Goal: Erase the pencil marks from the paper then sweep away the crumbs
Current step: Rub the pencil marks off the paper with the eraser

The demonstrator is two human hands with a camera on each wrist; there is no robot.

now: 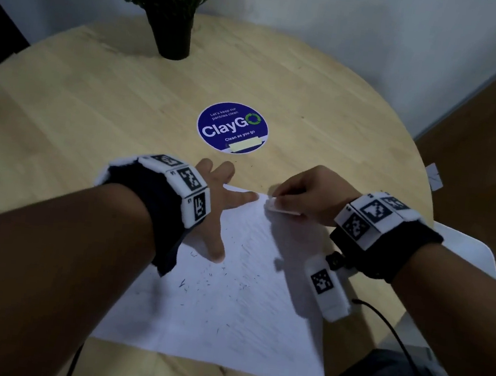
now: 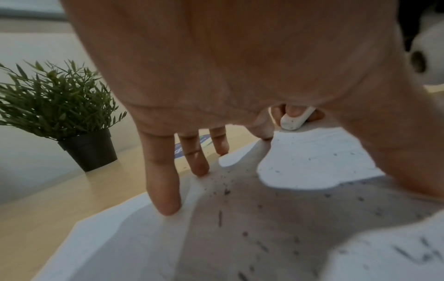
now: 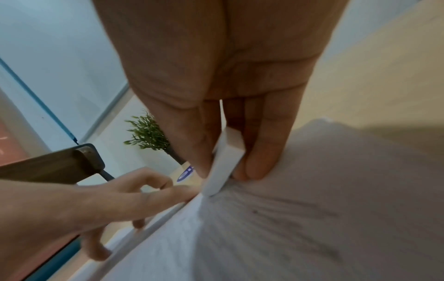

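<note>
two hands on paper, left hand splayed flat, right hand pinching eraser (potted plant behind)

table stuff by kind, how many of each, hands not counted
paper: 1
eraser: 1, pinched in the right hand
potted plant: 1
round sticker: 1
total: 4
The left hand presses spread fingers on the paper. Eraser crumbs are too many and too small to count.
</note>
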